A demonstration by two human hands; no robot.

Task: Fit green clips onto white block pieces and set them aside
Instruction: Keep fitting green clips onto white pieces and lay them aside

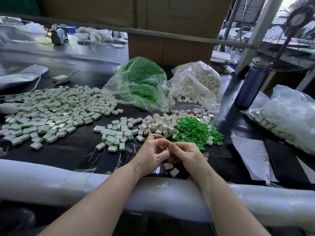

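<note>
Both hands meet at the near edge of the black table (68,150), forearms over the white padded roll (51,179) along the front. Left hand (150,155) and right hand (185,155) have fingers curled inward, fingertips touching each other. Looks like a pinch on something small, but the piece is hidden between the fingers, so can't tell what either one holds.

Two loose white blocks (171,168) lie on the table just under the hands.

Just beyond the fingers: pile of bare white block pieces (158,124), touching a pile of loose green clips (196,129) on its right.

Left of those, a small cluster of finished blocks with green edges (117,133). Further left, a large spread of finished pieces (51,109).

Behind: open clear bag of green clips (139,82), beside it a clear bag of white blocks (197,82). Right side: dark bottle (252,86), another bag of blocks (286,120), paper sheets (250,154).
</note>
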